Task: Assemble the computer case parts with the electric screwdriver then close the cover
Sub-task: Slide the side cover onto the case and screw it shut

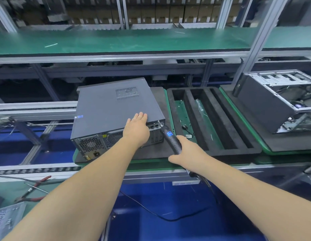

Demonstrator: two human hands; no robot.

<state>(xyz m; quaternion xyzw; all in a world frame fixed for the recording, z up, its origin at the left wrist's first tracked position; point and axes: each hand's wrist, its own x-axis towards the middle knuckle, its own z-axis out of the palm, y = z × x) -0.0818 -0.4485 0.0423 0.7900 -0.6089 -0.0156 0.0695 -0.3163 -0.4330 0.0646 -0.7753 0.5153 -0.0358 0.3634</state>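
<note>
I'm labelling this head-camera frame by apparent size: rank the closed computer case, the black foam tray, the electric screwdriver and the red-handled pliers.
1. Closed computer case
2. Black foam tray, close to the case in area, so this order is unsure
3. Red-handled pliers and electric screwdriver, which look alike in length; the right hand hides part of the screwdriver

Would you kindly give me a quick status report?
Left hand flat on computer case cover. Right hand grips electric screwdriver, tip at rear corner. Nothing blocking.

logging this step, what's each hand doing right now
Left hand: open, flat on the computer case.
Right hand: gripping the electric screwdriver.
</note>
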